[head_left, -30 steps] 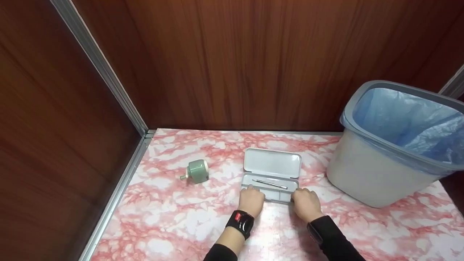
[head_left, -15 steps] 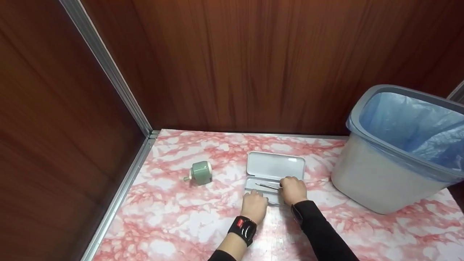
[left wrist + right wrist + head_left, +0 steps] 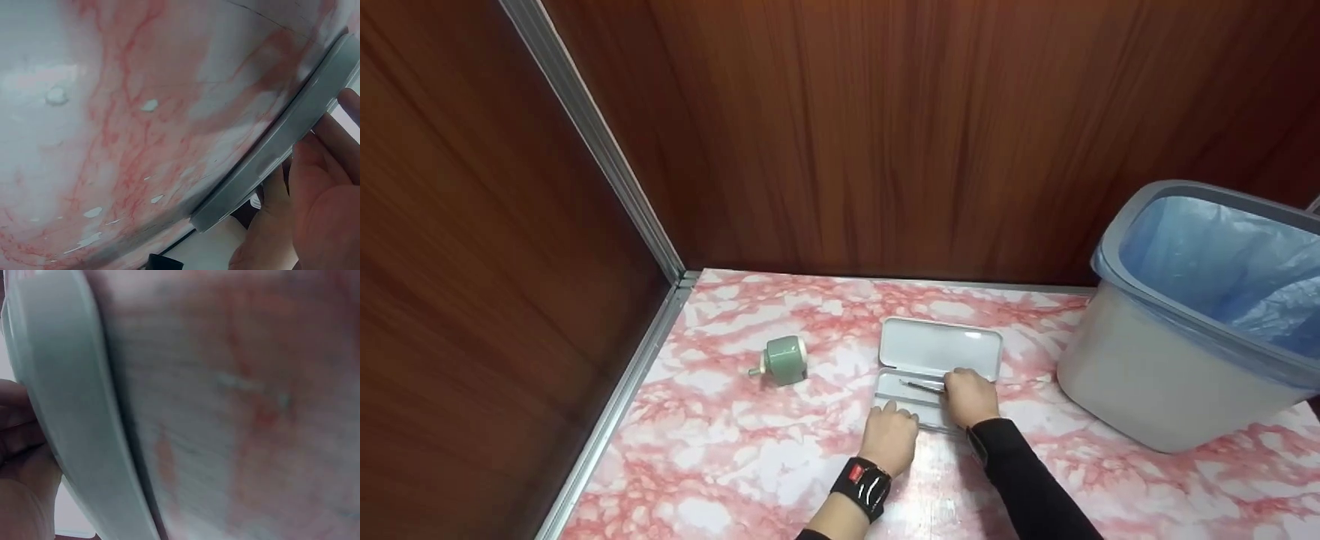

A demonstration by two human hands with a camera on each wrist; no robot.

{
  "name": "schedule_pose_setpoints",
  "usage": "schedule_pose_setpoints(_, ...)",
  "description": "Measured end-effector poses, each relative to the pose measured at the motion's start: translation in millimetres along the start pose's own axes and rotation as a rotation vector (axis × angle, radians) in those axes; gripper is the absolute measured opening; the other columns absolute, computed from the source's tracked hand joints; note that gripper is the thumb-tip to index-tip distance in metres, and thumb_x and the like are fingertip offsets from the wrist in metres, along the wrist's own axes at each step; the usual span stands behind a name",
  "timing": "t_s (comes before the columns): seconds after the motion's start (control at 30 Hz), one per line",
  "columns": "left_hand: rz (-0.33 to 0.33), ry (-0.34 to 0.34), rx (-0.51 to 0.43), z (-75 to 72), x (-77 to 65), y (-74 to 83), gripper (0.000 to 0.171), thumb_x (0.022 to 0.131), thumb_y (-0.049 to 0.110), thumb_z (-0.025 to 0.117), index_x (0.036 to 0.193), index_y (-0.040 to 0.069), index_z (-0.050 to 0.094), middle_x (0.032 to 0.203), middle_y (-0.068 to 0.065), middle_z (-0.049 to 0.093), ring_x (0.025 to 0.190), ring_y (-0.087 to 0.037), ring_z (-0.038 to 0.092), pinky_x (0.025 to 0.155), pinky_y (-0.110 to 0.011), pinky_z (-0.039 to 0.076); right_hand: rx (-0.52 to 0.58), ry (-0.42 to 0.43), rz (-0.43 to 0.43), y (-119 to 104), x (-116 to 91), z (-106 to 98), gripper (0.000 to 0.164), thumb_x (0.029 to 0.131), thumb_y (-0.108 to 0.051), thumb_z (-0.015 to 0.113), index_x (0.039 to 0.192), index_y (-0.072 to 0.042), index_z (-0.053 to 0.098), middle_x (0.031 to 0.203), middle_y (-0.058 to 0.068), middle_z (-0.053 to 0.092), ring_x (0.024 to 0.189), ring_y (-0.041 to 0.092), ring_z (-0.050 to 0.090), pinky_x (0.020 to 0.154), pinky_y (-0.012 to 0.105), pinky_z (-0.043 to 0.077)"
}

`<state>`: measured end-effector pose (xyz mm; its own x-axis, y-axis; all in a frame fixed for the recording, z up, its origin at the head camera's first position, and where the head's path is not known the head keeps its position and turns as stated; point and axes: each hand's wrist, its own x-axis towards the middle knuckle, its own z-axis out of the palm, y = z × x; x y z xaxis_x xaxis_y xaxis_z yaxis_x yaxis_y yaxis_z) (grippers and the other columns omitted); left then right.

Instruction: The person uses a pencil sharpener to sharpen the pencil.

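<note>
Compared w/ approx. 1 sec ago, the R hand is no longer staying at the right rim of the gray case; now it is reaching over its R end. Its curled fingers are covering the R end of a slim metal pen, while the other end is lying in the back compartment, just left of those fingers. I am not able to tell if the fingers are really pinching the pen, bc the hand is hiding the contact. Meanwhile the L hand is touching the near-left part of the case; whether it is pinching the wall or only resting, cannot tell.

Behind both hands the lid is standing open. Well left of the grip a green bottle is lying on the table, and a bin is standing to the right.

What could go wrong, in my judgement: the pen is prob. slipping or rolling away if the pinch is too near its end. Also the case is possibly sliding or tipping if the L hand is pressing too lightly, e.g. when knuckles are catching the rim or lid.
</note>
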<state>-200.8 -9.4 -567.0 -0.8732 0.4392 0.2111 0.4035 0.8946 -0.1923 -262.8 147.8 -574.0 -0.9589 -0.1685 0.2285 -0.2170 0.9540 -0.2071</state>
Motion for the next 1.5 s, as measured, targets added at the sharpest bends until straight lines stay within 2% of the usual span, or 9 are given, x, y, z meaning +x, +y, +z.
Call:
schedule_pose_setpoints(0.1,0.019,0.041,-0.022,0.4,0.8,-6.7,0.010,0.076,0.022,0.062,0.084,0.024,0.069,0.077,0.009,0.066,0.074,-0.012,0.056,0.061,-0.027,0.042,0.002,0.031,-0.025,4.0,-6.3,-6.7,0.011,0.072,-0.007,0.068,0.069,-0.004,0.057,0.069,0.012,0.060,0.067,0.033,0.060,0.055,0.045,0.048)
schedule_pose_setpoints(0.2,0.017,0.123,-0.051,1.8,3.0,-28.4,0.012,0.077,0.020,0.062,0.086,0.022,0.069,0.081,0.007,0.066,0.075,-0.014,0.059,0.063,-0.028,0.045,0.034,0.056,-0.038,7.9,-16.4,-16.3,0.013,0.076,-0.007,0.065,0.075,-0.006,0.053,0.068,0.012,0.061,0.065,0.033,0.061,0.053,0.044,0.046)
schedule_pose_setpoints(0.4,-0.194,0.203,-0.100,3.5,15.1,-99.5,0.036,0.078,0.015,0.062,0.113,0.021,0.061,0.114,-0.004,0.062,0.102,-0.025,0.056,0.083,-0.040,0.047,0.165,0.079,0.001,17.4,-41.7,-35.7,0.013,0.083,-0.006,0.059,0.082,-0.009,0.046,0.068,0.006,0.056,0.062,0.028,0.059,0.053,0.040,0.044)
schedule_pose_setpoints(0.53,-0.368,0.172,-0.155,7.4,15.4,-149.5,0.055,0.077,0.016,0.063,0.130,0.022,0.048,0.135,-0.012,0.046,0.120,-0.033,0.045,0.096,-0.050,0.040,0.227,0.123,0.008,25.2,-58.4,-44.6,0.010,0.085,-0.004,0.056,0.086,-0.007,0.046,0.073,0.007,0.053,0.066,0.027,0.058,0.061,0.042,0.047)
schedule_pose_setpoints(0.6,-0.444,0.115,-0.207,11.1,10.5,-169.3,0.066,0.075,0.023,0.069,0.135,0.021,0.041,0.142,-0.014,0.038,0.127,-0.035,0.039,0.102,-0.055,0.033,0.253,0.136,0.013,28.7,-66.3,-47.1,0.009,0.085,-0.003,0.055,0.088,-0.006,0.047,0.075,0.007,0.053,0.070,0.028,0.058,0.065,0.043,0.049)
schedule_pose_setpoints(0.77,-0.513,-0.021,-0.314,22.5,-4.9,-193.7,0.085,0.067,0.029,0.078,0.139,0.020,0.034,0.142,-0.013,0.039,0.126,-0.038,0.039,0.103,-0.058,0.029,0.302,0.096,0.063,36.4,-83.8,-51.0,0.013,0.084,0.001,0.053,0.090,-0.006,0.045,0.076,0.005,0.050,0.070,0.023,0.053,0.065,0.041,0.047)
schedule_pose_setpoints(1.03,-0.408,0.001,-0.318,16.9,-11.7,-177.3,0.075,0.062,0.020,0.081,0.127,0.016,0.043,0.112,-0.011,0.052,0.095,-0.033,0.057,0.083,-0.044,0.044,0.311,0.047,0.109,43.3,-103.4,-55.2,0.007,0.088,-0.002,0.049,0.088,-0.006,0.044,0.074,0.003,0.047,0.069,0.019,0.049,0.062,0.036,0.043)
schedule_pose_setpoints(1.3,-0.202,-0.011,-0.393,-1.8,-36.8,-123.1,0.080,0.054,0.021,0.084,0.123,0.014,0.044,0.108,-0.009,0.052,0.088,-0.029,0.059,0.079,-0.045,0.049,0.312,0.071,0.092,40.5,-119.7,-61.1,0.011,0.084,0.001,0.052,0.091,-0.007,0.050,0.078,0.003,0.055,0.077,0.019,0.057,0.067,0.038,0.047)
schedule_pose_setpoints(1.5,-0.119,-0.066,-0.456,-20.9,-49.5,-80.2,0.080,0.057,0.023,0.083,0.126,0.015,0.044,0.107,-0.006,0.053,0.088,-0.026,0.058,0.080,-0.042,0.050,0.305,0.083,0.080,32.1,-129.4,-60.5,0.011,0.084,0.000,0.055,0.088,-0.009,0.052,0.077,-0.001,0.053,0.072,0.014,0.054,0.061,0.034,0.045)
